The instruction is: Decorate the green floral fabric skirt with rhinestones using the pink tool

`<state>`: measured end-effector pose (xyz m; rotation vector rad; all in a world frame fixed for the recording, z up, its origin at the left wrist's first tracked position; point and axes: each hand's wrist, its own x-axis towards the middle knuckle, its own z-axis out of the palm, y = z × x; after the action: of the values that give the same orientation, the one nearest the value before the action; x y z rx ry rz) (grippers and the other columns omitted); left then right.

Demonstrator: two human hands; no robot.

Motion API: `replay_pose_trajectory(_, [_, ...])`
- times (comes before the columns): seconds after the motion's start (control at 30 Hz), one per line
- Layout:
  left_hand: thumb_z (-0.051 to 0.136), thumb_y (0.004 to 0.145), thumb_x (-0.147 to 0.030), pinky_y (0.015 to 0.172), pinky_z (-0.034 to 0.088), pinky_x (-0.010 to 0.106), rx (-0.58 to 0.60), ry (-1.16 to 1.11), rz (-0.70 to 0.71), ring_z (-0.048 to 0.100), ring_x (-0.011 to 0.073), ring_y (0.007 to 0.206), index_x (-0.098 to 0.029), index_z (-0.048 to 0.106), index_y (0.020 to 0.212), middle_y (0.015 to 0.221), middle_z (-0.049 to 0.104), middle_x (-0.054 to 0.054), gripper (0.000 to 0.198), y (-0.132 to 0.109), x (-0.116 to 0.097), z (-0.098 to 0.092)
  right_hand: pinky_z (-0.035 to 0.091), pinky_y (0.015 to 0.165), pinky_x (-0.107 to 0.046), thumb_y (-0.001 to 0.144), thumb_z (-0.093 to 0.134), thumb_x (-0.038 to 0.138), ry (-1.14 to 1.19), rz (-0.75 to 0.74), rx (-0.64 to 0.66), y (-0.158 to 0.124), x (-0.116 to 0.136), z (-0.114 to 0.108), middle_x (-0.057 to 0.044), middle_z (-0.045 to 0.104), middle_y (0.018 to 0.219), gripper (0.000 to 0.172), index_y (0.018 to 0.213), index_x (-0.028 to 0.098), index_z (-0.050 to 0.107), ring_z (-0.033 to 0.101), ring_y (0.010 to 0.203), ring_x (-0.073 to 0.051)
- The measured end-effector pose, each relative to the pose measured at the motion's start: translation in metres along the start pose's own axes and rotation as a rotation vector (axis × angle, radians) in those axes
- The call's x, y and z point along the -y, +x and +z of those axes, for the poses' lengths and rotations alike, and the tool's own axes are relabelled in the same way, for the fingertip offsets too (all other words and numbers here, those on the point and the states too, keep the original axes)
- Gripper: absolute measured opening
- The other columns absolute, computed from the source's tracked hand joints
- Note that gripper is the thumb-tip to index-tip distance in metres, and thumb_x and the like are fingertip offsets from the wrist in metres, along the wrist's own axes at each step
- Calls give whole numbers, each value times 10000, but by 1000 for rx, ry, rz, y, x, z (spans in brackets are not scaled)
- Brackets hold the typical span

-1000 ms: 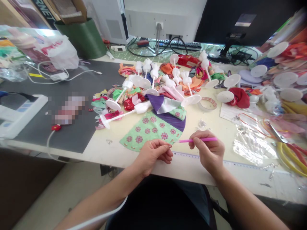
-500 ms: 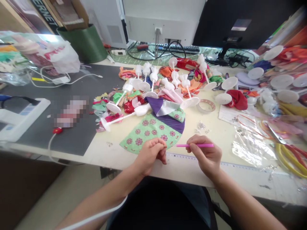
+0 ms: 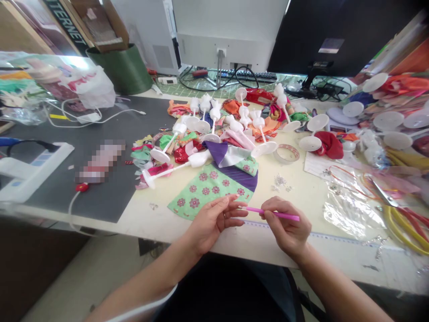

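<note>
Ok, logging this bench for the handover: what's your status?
Right hand pinching pink plastic stick; left hand beside its tip, over green floral fabric; ruler lying just by the hands.

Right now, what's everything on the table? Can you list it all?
doll stands: many, white, heaped mid-table
fabric scraps: many, mixed colours, around the stands
curved fabric piece: one, green, flowered, before the heap
tape roll: one, clear, right of the heap
scissors: one, yellow and red handles, far right
stick: one, pink, in the right hand's fingers
left hand: one, bare, by the stick's end
right hand: one, bare, pinching the stick
</note>
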<state>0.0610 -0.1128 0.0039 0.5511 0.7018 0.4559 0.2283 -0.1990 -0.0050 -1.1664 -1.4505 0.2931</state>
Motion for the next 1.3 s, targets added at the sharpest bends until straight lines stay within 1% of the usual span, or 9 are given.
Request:
replay_pose_trajectory(0.13, [450, 951, -274, 818, 549, 332, 44, -90, -35, 677, 214, 942, -102, 635, 1053, 1097, 682, 145, 272, 0, -1, -3, 471, 557, -310, 800, 543, 25, -42, -41, 13, -2, 0, 0, -20, 594, 712, 216, 927, 194, 587, 583, 638, -159])
replay_pose_trajectory(0.27, [382, 976, -300, 875, 538, 353, 58, -175, -70, 666, 208, 970, -92, 649, 1049, 1131, 668, 139, 346, 2, -1, -4, 492, 561, -310, 784, 545, 6, -71, -84, 29, -2, 0, 0, -27, 605, 729, 259, 954, 197, 588, 590, 649, -159])
replay_pose_trajectory(0.37, [458, 951, -276, 884, 535, 341, 60, -181, -44, 662, 192, 968, -110, 655, 1018, 1121, 672, 118, 267, 3, 3, -5, 513, 565, -314, 772, 554, 0, -75, -110, 30, -1, 1, 1, -32, 613, 743, 290, 976, 202, 591, 601, 659, -163])
replay_pose_trajectory(0.47, [632, 856, -255, 842, 543, 298, 25, -116, 27, 667, 172, 913, -121, 659, 900, 977, 700, 82, 144, 4, 7, -6, 522, 550, -319, 763, 561, 2, -61, -120, 4, -2, 0, 0, -38, 617, 749, 300, 982, 204, 600, 610, 657, -171])
replay_pose_trajectory(0.57, [764, 731, -244, 770, 550, 263, -48, -63, 56, 669, 149, 801, -124, 629, 761, 785, 681, 33, 183, 3, 9, -6, 521, 537, -326, 762, 560, 5, -44, -127, -40, -4, -1, -2, -43, 614, 748, 312, 996, 207, 607, 607, 662, -179])
replay_pose_trajectory(0.63, [801, 681, -233, 736, 551, 250, -86, -47, 53, 663, 137, 751, -123, 618, 735, 732, 660, 16, 220, 2, 8, -5, 519, 537, -329, 762, 556, -3, -34, -132, -53, -5, -2, -3, -47, 610, 745, 322, 1005, 201, 609, 603, 667, -180])
replay_pose_trajectory(0.83, [813, 655, -256, 702, 550, 250, -102, -25, 51, 659, 135, 716, -118, 638, 751, 731, 650, 15, 242, 2, 7, -5, 524, 535, -332, 779, 556, 18, -44, -129, -30, -3, -1, -2, -50, 613, 742, 288, 995, 201, 605, 604, 657, -177])
replay_pose_trajectory(1.13, [777, 695, -264, 683, 542, 249, -95, 26, 42, 646, 124, 659, -108, 650, 787, 722, 661, 29, 221, 2, 9, -6, 526, 541, -323, 762, 565, 14, -60, -136, -5, 0, 3, -1, -45, 622, 743, 290, 983, 195, 611, 615, 647, -177])
replay_pose_trajectory(1.3, [785, 677, -289, 666, 533, 251, -100, 73, 57, 639, 125, 638, -110, 642, 771, 714, 653, 29, 247, 1, 9, -4, 530, 546, -322, 777, 558, 22, -78, -132, 6, 0, 3, -1, -48, 622, 752, 290, 998, 203, 604, 617, 660, -176])
